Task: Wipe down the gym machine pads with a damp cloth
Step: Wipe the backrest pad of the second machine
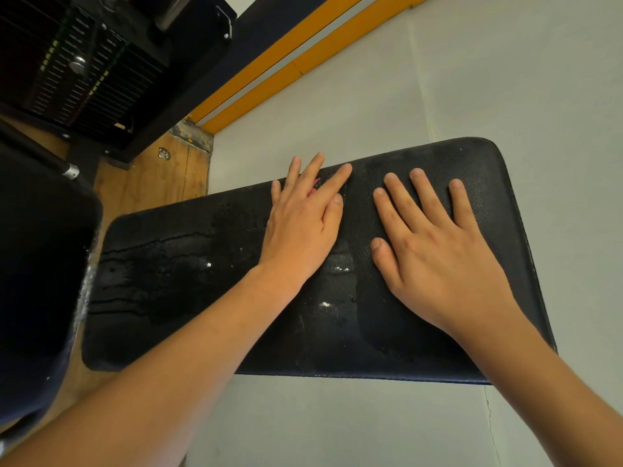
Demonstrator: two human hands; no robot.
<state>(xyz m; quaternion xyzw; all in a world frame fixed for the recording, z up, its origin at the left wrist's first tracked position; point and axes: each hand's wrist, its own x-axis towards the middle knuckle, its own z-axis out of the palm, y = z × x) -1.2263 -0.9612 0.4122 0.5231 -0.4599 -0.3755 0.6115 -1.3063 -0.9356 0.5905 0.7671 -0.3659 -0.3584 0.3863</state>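
One black pad (pixel 168 281) carries two hands: the left hand (pixel 300 227) presses with straight fingers on one pink cloth (pixel 317 185), mostly hidden near the pad's far edge, and the right hand (pixel 435 251) lies flat beside it, fingers spread, grasping nothing.

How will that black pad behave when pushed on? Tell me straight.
Probably slick: the black pad shows wet streaks and droplets. Likely soft, since it looks dented beside the right hand. Its pebbled skin may give some grip.
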